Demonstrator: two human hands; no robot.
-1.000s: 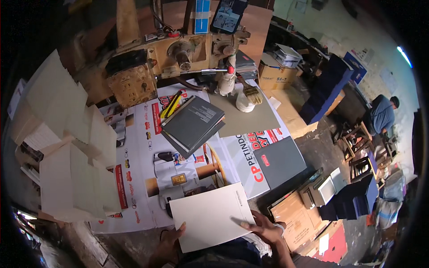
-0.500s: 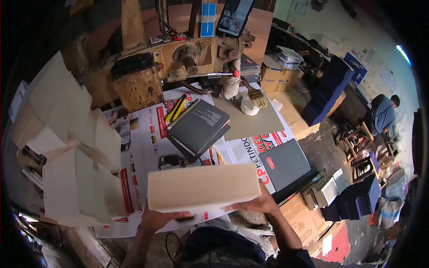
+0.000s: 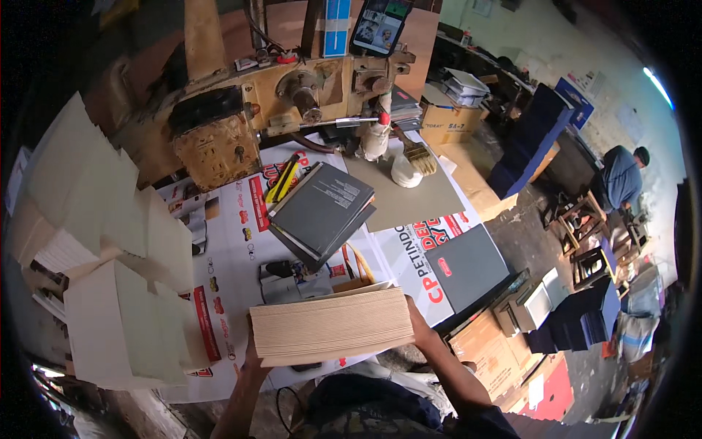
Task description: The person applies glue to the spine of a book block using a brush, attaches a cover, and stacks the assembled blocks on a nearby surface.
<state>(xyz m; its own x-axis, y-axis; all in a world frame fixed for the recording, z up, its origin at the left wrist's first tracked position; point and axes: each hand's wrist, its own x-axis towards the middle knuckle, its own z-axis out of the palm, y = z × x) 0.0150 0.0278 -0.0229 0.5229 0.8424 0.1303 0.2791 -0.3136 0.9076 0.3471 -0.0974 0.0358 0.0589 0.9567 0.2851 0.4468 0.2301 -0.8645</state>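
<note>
A thick block of stacked cream paper (image 3: pixel 333 325) is held up near the table's front edge, its ridged, layered side facing up. My left hand (image 3: pixel 253 356) grips its left end and my right hand (image 3: pixel 420 322) its right end, with most of the fingers hidden. Beyond it, dark grey books (image 3: pixel 322 208) lie stacked askew on the printed sheet (image 3: pixel 238 252). A yellow-and-black cutter knife (image 3: pixel 284 180) rests beside them. To the right lies a dark grey hardcover (image 3: pixel 472 267). A brush (image 3: pixel 418 157) leans over a white pot (image 3: pixel 404 173) on a grey board (image 3: pixel 435 199).
Tall piles of pale paper blocks (image 3: pixel 124 322) line the left side. A worn machine (image 3: pixel 219 143) stands at the back, with a phone (image 3: pixel 379 31) above it. Cardboard boxes (image 3: pixel 450 124) and dark blue stacks (image 3: pixel 530 143) fill the right. A person (image 3: pixel 620 179) sits far right.
The paper block has tipped in my hands, so its ridged side now shows in place of a smooth one. My hands have shifted from under its near edge to its ends.
</note>
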